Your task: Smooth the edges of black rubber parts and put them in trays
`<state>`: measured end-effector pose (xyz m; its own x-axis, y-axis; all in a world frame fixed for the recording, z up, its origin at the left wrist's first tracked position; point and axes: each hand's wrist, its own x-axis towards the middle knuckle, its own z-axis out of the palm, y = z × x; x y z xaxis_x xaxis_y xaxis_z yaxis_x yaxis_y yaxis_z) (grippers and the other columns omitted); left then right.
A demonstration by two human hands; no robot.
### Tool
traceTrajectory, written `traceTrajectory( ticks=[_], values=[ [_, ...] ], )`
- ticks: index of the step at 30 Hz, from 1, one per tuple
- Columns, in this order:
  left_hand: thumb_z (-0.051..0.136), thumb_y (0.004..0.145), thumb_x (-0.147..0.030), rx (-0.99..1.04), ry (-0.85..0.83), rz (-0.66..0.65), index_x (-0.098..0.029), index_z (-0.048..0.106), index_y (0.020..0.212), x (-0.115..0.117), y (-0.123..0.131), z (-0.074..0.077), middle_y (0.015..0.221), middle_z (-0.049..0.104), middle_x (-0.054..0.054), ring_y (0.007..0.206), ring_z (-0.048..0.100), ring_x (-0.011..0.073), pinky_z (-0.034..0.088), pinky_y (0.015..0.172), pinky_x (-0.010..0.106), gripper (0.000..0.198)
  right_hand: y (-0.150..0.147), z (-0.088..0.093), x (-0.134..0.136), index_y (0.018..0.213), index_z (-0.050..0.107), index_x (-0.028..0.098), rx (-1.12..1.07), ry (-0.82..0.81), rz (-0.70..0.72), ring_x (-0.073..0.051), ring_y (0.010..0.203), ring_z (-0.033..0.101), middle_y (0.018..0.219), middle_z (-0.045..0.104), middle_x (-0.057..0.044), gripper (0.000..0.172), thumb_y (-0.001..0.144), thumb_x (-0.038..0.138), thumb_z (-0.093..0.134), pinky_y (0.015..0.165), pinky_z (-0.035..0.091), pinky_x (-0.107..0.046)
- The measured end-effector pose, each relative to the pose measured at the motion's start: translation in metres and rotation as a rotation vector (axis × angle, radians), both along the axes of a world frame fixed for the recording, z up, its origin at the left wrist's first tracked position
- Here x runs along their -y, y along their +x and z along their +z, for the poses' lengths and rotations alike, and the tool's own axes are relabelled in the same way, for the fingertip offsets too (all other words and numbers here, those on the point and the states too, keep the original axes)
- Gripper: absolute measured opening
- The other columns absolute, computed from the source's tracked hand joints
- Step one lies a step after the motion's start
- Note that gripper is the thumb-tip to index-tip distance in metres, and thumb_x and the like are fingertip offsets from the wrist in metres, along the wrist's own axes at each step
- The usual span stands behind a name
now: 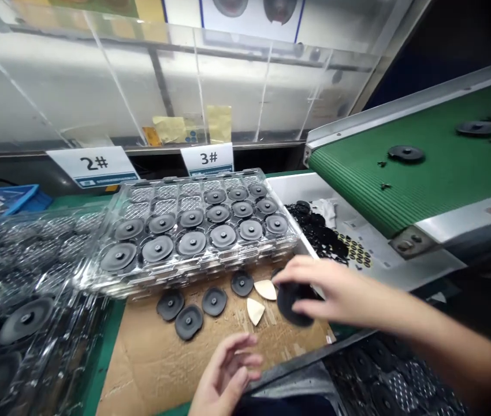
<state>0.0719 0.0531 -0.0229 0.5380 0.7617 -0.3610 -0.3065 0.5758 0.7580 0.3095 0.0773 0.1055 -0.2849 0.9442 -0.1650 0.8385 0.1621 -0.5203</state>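
Right hand (321,292) gripping black rubber disc (292,306) at cardboard sheet's (133,370) right edge; left hand (223,375) open, empty, nearer loose discs (188,322), below clear tray (245,171).

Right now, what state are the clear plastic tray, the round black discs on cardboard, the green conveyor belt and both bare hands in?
Clear plastic tray: most pockets filled, back-left pockets empty.
Round black discs: lying flat, loose, on brown cardboard.
Green conveyor belt: carrying three discs.
Right hand: gripping one black disc.
Left hand: open, empty.
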Motion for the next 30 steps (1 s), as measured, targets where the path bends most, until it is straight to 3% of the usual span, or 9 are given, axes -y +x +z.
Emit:
traceTrajectory(
  ticks=[4, 9, 13, 16, 20, 22, 25, 28, 30],
  values=[
    [0.076, 0.053, -0.044, 0.261, -0.144, 0.033, -0.037, 0.052, 0.117, 0.003, 0.008, 0.004, 0.131, 0.046, 0.009, 0.107, 0.054, 0.0301, 0.045, 0.085, 0.039, 0.069, -0.053, -0.043, 0.030, 0.117, 0.055, 0.025, -0.441, -0.069, -0.015, -0.017, 0.100, 0.055, 0.108, 0.060, -0.003, 0.046, 0.073, 0.014, 0.062, 0.090, 0.044, -0.029],
    [0.077, 0.054, -0.039, 0.202, -0.344, 0.041, -0.031, 0.056, 0.115, 0.004, -0.014, 0.004, 0.126, 0.053, 0.010, 0.116, 0.048, 0.0300, 0.040, 0.093, 0.037, 0.065, -0.097, -0.088, 0.045, 0.118, 0.055, 0.023, -0.664, -0.061, -0.215, -0.020, 0.107, 0.054, 0.117, 0.058, -0.006, 0.040, 0.078, 0.026, 0.060, 0.090, 0.045, -0.031],
    [0.072, 0.062, -0.039, 0.255, -0.422, 0.083, -0.027, 0.059, 0.112, 0.001, -0.035, 0.007, 0.122, 0.058, 0.008, 0.113, 0.052, 0.0255, 0.043, 0.089, 0.030, 0.053, -0.116, -0.106, 0.051, 0.128, 0.044, 0.028, -0.615, -0.020, -0.224, -0.019, 0.112, 0.051, 0.123, 0.055, -0.004, 0.042, 0.086, 0.030, 0.049, 0.094, 0.043, -0.030],
    [0.069, 0.067, -0.037, 0.308, -0.428, 0.143, -0.026, 0.057, 0.115, -0.002, -0.046, 0.006, 0.130, 0.052, 0.007, 0.111, 0.053, 0.0268, 0.044, 0.089, 0.031, 0.051, -0.108, -0.121, 0.045, 0.127, 0.044, 0.029, -0.491, 0.031, -0.287, -0.019, 0.115, 0.048, 0.126, 0.051, -0.003, 0.037, 0.091, 0.030, 0.039, 0.096, 0.041, -0.032],
    [0.061, 0.074, -0.038, 0.382, -0.436, 0.234, -0.030, 0.052, 0.120, -0.008, -0.059, 0.000, 0.128, 0.054, 0.008, 0.110, 0.054, 0.0301, 0.046, 0.086, 0.036, 0.047, -0.081, -0.166, 0.031, 0.117, 0.054, 0.023, -0.151, 0.091, -0.605, -0.020, 0.081, 0.060, 0.105, 0.054, -0.009, 0.035, 0.087, 0.038, 0.041, 0.072, 0.051, -0.034],
    [0.060, 0.075, -0.037, 0.403, -0.436, 0.276, -0.031, 0.051, 0.120, -0.010, -0.065, -0.002, 0.123, 0.058, 0.009, 0.112, 0.052, 0.0307, 0.046, 0.087, 0.037, 0.046, -0.075, -0.191, 0.028, 0.110, 0.057, 0.019, -0.094, 0.086, -0.655, -0.016, 0.061, 0.057, 0.093, 0.053, -0.008, 0.037, 0.083, 0.041, 0.047, 0.061, 0.051, -0.034],
    [0.060, 0.075, -0.036, 0.399, -0.443, 0.327, -0.030, 0.053, 0.119, -0.012, -0.071, -0.004, 0.126, 0.056, 0.009, 0.116, 0.049, 0.0319, 0.044, 0.090, 0.037, 0.045, -0.080, -0.216, 0.031, 0.105, 0.058, 0.015, -0.127, 0.087, -0.639, -0.014, 0.057, 0.054, 0.092, 0.051, -0.008, 0.036, 0.080, 0.040, 0.050, 0.059, 0.051, -0.033],
    [0.061, 0.075, -0.036, 0.385, -0.436, 0.362, -0.028, 0.051, 0.120, -0.013, -0.074, -0.004, 0.131, 0.051, 0.010, 0.116, 0.048, 0.0311, 0.041, 0.095, 0.037, 0.047, -0.090, -0.222, 0.034, 0.109, 0.055, 0.016, -0.183, 0.085, -0.591, -0.015, 0.063, 0.055, 0.088, 0.055, -0.007, 0.033, 0.084, 0.036, 0.044, 0.063, 0.050, -0.031],
    [0.061, 0.075, -0.035, 0.373, -0.433, 0.377, -0.028, 0.049, 0.122, -0.015, -0.073, -0.004, 0.131, 0.051, 0.010, 0.116, 0.049, 0.0297, 0.039, 0.097, 0.037, 0.049, -0.095, -0.215, 0.029, 0.109, 0.056, 0.017, -0.220, 0.070, -0.558, -0.015, 0.061, 0.054, 0.081, 0.058, -0.005, 0.032, 0.085, 0.034, 0.044, 0.061, 0.049, -0.031]
  ],
)
